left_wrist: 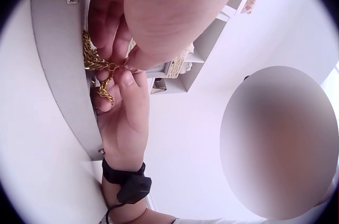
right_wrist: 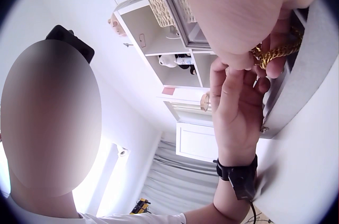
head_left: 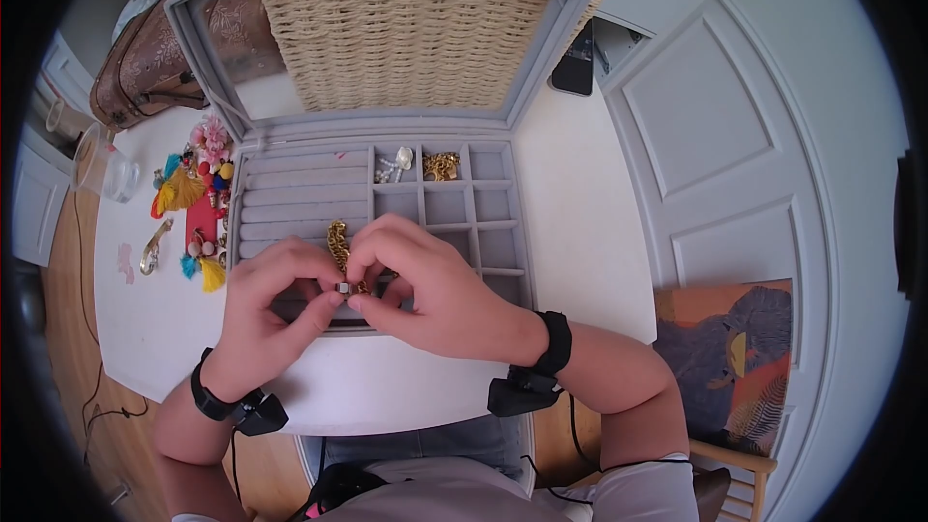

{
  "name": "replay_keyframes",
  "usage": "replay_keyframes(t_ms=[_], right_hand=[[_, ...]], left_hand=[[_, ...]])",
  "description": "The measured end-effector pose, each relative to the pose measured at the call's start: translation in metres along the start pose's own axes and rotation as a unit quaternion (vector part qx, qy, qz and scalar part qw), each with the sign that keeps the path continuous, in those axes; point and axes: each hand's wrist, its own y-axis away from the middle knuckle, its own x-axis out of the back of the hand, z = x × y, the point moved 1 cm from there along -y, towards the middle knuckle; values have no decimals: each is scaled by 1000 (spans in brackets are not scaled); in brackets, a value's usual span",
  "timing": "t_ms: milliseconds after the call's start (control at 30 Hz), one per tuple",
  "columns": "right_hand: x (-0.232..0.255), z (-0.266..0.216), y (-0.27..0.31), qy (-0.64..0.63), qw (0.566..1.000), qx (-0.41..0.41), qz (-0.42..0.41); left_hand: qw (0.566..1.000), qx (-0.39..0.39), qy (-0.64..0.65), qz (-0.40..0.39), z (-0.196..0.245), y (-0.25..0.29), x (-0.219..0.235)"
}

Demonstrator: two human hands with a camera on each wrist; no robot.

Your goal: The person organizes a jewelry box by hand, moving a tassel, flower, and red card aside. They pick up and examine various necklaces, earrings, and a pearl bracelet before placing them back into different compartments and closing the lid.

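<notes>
A thick gold chain (head_left: pixel 337 244) hangs between both hands over the front of a grey jewelry box (head_left: pixel 524 271). My left hand (head_left: pixel 275 304) pinches one end of it between thumb and fingertips. Close beside, my right hand (head_left: pixel 440 295) pinches the chain too, and the fingertips of the two hands nearly meet. In the left wrist view a small ring joins the gold links (left_wrist: pixel 94 61) near the fingertips, and a short length dangles over the right palm. The right wrist view has the links (right_wrist: pixel 285 50) draped along the fingers, partly hidden by the hand.
The glass lid (head_left: pixel 387 39) stands raised at the back. Ring rolls (head_left: pixel 304 182) fill the box's left side; compartments on the right hold pearl jewelry (head_left: pixel 394 166) and a gold chain pile (head_left: pixel 442 166). Colourful tasselled trinkets (head_left: pixel 188 188) lie left of the box. A phone (head_left: pixel 573 63) rests back right.
</notes>
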Motion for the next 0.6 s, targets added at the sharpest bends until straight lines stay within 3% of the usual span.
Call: replay_keyframes(t_ms=[200,400,600], right_hand=[[0,-1,0,10,1000,7,2],[0,0,0,6,1000,8,-4],[-1,0,0,6,1000,7,0]], left_hand=[[1000,-17,-12,13,5,-2,-2],[1000,25,-1,19,5,0,-2],[999,0,-27,17,5,-1,-3]])
